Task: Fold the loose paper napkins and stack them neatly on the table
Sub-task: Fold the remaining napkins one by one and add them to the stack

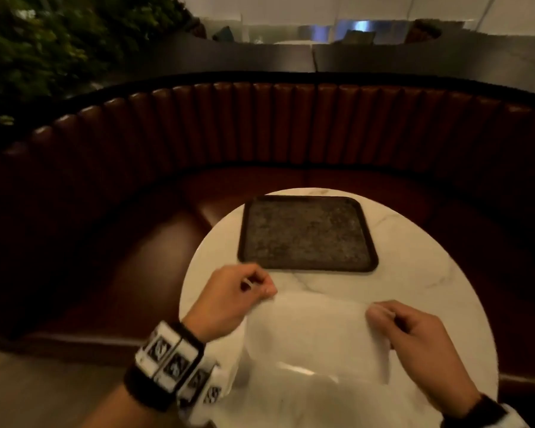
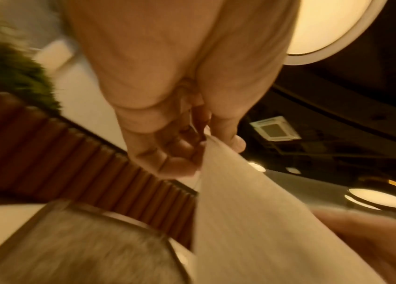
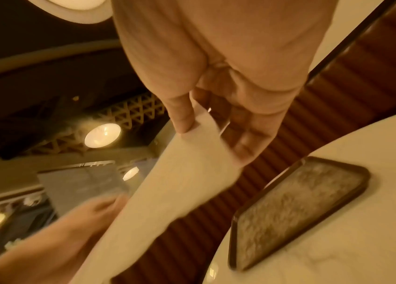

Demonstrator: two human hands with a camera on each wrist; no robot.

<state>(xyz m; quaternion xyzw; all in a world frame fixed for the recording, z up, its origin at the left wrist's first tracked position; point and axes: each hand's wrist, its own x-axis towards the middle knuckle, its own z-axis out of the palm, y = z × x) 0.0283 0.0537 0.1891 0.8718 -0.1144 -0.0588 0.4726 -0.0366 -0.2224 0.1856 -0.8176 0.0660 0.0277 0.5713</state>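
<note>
Both hands sit closest to the head camera, at the near edge of the round white marble desk (image 1: 414, 261). Left hand (image 1: 232, 299), at about 8 o'clock on the desk, has its grip grasping one top corner of a white paper napkin (image 1: 315, 335) between thumb and fingertips; a patterned black-and-white band (image 1: 170, 362) wraps that wrist. Right hand (image 1: 414, 338), at about 4 o'clock, has its grip grasping the opposite top corner the same way, and a dark strap (image 1: 485, 407) shows at its wrist.

Between the two hands the napkin is stretched out and lifted above the desk, its lower part hanging down toward the near edge at 6 o'clock. More white paper (image 1: 337, 400) lies under it near the edge, too blurred to tell how many sheets or how it is folded.

From the left wrist view, the thumb and fingers (image 2: 167, 153) close on the napkin's corner (image 2: 240, 211). From the right wrist view, the thumb (image 3: 180, 115) presses the sheet (image 3: 167, 192) against the fingers behind it.

At 12 o'clock on the desk lies a dark rectangular tray (image 1: 306, 267) with a speckled grey surface, just beyond the napkin and apart from it. A curved brown ribbed bench (image 1: 260, 128) wraps round the far side of the desk, with green plants (image 1: 44, 47) at 10 o'clock.
</note>
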